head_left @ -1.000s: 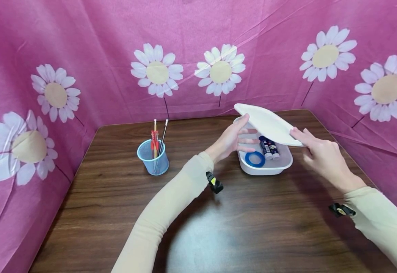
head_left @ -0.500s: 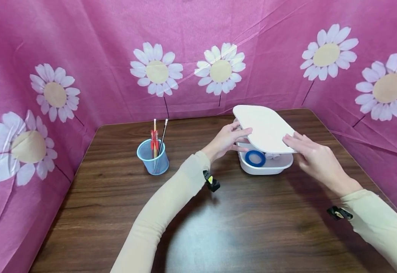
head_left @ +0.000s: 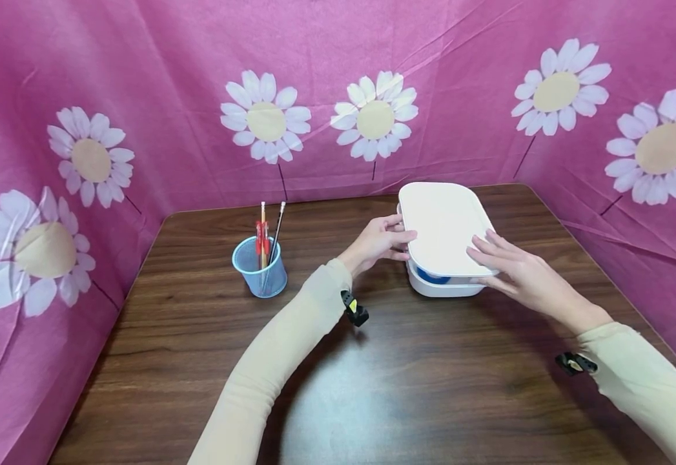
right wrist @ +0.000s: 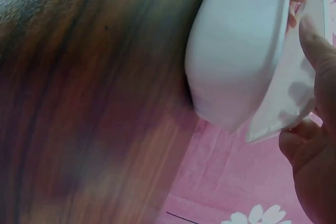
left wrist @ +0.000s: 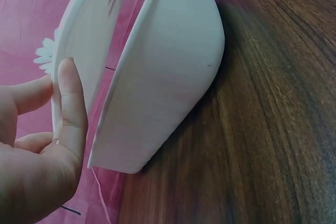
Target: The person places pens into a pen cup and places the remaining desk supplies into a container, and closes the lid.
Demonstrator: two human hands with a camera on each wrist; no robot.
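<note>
A white lid (head_left: 443, 226) with rounded corners is held just over a white plastic box (head_left: 445, 290). My left hand (head_left: 374, 243) pinches the lid's left edge between thumb and fingers. At the right edge, my right hand (head_left: 526, 276) holds the lid with fingers on top and the thumb beneath. Part of a blue ring (head_left: 430, 278) shows through the front gap; the other contents are hidden under the lid. In the left wrist view, a wedge of space separates the lid (left wrist: 92, 40) from the box (left wrist: 163, 72).
A light-blue mesh pencil cup (head_left: 265, 282) stands left of the box, holding pencils and red pens (head_left: 263, 240). The wooden table (head_left: 338, 387) ends at the back and sides against a pink curtain (head_left: 326, 39) printed with white daisies.
The lid has gone from steeply tilted to nearly level and come down over the box, covering the blue ring and two dark-blue tubes. My left fingers have closed on its edge.
</note>
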